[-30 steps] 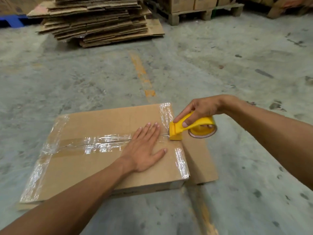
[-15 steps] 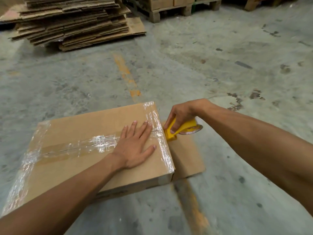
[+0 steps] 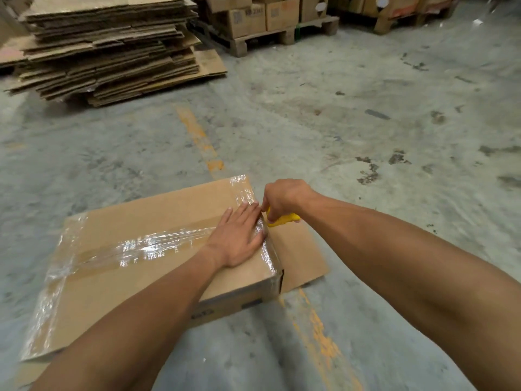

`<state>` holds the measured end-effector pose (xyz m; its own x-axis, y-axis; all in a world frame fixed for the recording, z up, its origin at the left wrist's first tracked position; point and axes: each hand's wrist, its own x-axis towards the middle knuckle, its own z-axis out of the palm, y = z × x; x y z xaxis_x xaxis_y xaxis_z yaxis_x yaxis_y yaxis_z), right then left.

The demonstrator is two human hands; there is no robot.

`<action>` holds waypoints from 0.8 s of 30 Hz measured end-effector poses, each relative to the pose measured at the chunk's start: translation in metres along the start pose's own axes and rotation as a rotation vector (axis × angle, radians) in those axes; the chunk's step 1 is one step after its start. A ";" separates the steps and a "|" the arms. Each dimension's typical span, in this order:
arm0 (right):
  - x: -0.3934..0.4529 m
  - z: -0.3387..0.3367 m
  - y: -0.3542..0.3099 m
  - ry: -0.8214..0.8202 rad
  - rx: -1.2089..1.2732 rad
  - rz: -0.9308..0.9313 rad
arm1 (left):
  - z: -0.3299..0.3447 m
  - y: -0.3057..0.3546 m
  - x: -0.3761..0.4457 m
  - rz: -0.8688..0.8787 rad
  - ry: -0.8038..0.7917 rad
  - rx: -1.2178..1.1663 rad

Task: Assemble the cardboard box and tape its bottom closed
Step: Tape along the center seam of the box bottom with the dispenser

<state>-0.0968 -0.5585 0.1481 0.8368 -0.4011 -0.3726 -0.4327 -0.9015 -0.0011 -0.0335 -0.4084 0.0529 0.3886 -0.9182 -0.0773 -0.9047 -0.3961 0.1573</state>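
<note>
Pressing your left hand [image 3: 239, 238] flat, fingers straight, on the cardboard box [image 3: 146, 249] by its right edge, pinning the tape [image 3: 146, 245] | right hand [image 3: 284, 197] curls around yellow tape dispenser [image 3: 282, 220] just over that edge, likely cutting | box sits on concrete floor [image 3: 366, 122].

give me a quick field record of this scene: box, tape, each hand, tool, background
box: cardboard box on the concrete floor, taped face up
tape: clear tape along the centre seam and both end edges
left hand: left hand flat on the box near its right edge
right hand: right hand grips the yellow tape dispenser just past that edge
background: stack of flattened cardboard, boxes on a pallet
</note>
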 end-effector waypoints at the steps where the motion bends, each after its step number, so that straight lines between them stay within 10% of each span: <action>1: -0.001 0.006 -0.003 0.061 -0.014 0.014 | -0.001 0.001 -0.001 -0.005 -0.007 -0.001; 7: -0.019 0.043 -0.005 0.291 -0.027 0.097 | -0.005 0.010 -0.005 -0.028 -0.061 0.039; 18: -0.016 0.032 0.007 0.109 0.268 0.206 | -0.002 0.004 -0.010 -0.012 -0.106 0.075; 24: -0.032 0.112 0.043 -0.029 -0.026 0.372 | 0.006 -0.005 -0.022 0.001 -0.043 0.087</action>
<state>-0.1799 -0.5663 0.0557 0.6137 -0.6978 -0.3694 -0.6964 -0.6988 0.1631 -0.0385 -0.3861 0.0483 0.3812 -0.9167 -0.1194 -0.9176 -0.3909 0.0717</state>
